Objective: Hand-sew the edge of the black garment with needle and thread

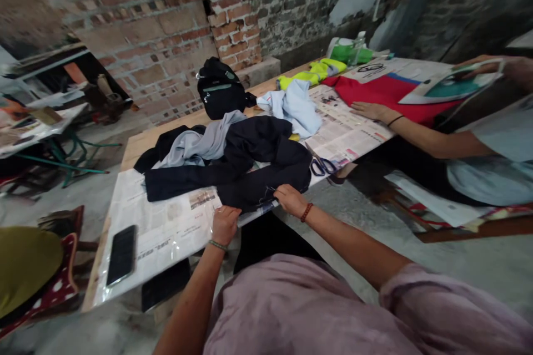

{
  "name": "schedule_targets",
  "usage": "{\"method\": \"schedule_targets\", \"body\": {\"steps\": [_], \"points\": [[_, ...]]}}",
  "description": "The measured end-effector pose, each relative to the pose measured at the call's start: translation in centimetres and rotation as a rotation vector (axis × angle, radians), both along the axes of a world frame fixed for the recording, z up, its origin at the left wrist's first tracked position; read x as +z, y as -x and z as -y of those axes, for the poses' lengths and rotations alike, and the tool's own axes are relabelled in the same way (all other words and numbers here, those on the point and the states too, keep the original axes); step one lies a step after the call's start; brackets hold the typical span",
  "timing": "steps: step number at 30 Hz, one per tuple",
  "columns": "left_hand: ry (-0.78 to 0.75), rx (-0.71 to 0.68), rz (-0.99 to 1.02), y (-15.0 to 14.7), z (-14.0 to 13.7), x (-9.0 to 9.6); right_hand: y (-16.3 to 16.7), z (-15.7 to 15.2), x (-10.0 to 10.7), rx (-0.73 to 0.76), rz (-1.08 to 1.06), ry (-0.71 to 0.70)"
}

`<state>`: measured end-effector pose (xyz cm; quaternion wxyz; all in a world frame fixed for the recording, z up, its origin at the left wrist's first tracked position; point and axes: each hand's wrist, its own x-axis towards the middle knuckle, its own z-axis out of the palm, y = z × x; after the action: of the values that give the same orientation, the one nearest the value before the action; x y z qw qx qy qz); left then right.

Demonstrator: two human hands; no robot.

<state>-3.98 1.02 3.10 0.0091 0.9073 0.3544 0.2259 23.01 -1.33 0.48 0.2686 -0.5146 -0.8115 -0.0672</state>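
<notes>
A dark navy garment point(266, 180) lies bunched on the newspaper-covered table, with part of it stretched along the front edge. My left hand point(226, 224) is closed on the near edge of this cloth, at its left end. Farther right, my right hand point(290, 200) pinches the same garment. Loose pale threads point(268, 193) show on the dark cloth by my right fingertips. Scissors point(322, 166) with dark blue handles lie just beyond my right hand. A light grey cloth point(187, 147) is tangled with the navy garment behind my hands.
A phone point(121, 254) lies on the table point(166, 238) at left. Behind the garments are a black bag point(220, 91), a pale blue cloth point(293, 108) and a neon yellow garment point(312, 71). At right, a co-worker holds an iron point(452, 87) on red fabric point(375, 94).
</notes>
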Motion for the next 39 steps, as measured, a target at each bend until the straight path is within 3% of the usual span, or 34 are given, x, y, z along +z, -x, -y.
{"method": "schedule_targets", "body": {"steps": [4, 7, 11, 15, 17, 23, 27, 33, 39], "points": [[0.142, -0.064, 0.045, 0.9, 0.4, -1.4, 0.6, 0.1, -1.1, 0.006, -0.128, 0.042], [0.299, 0.050, 0.158, 1.1, 0.7, -2.1, 0.5, 0.1, -1.1, 0.003, -0.206, 0.079], [0.485, 0.245, 0.227, 0.7, 0.5, -1.5, 0.6, -1.2, 0.0, -0.074, -0.240, 0.226], [0.569, 0.359, 0.224, 0.1, -0.2, -1.0, 0.9, -2.8, 1.1, -0.201, -0.207, 0.412], [0.593, 0.380, 0.239, 0.0, -0.3, -1.0, 1.2, -2.8, 1.6, -0.217, -0.179, 0.408], [0.584, 0.357, 0.270, 0.1, -0.1, -1.5, 3.9, -0.2, 3.6, 0.053, -0.192, 0.135], [0.593, 0.344, 0.279, 0.4, 0.1, -1.5, 5.7, 0.0, 2.6, 0.194, -0.201, 0.200], [0.621, 0.295, 0.311, 1.3, 0.1, -1.3, 5.4, -1.8, -0.7, 0.181, -0.451, 0.306], [0.711, 0.238, 0.261, 1.8, -0.2, -0.6, 4.9, -2.7, -0.6, 0.217, -0.494, 0.367]]}}
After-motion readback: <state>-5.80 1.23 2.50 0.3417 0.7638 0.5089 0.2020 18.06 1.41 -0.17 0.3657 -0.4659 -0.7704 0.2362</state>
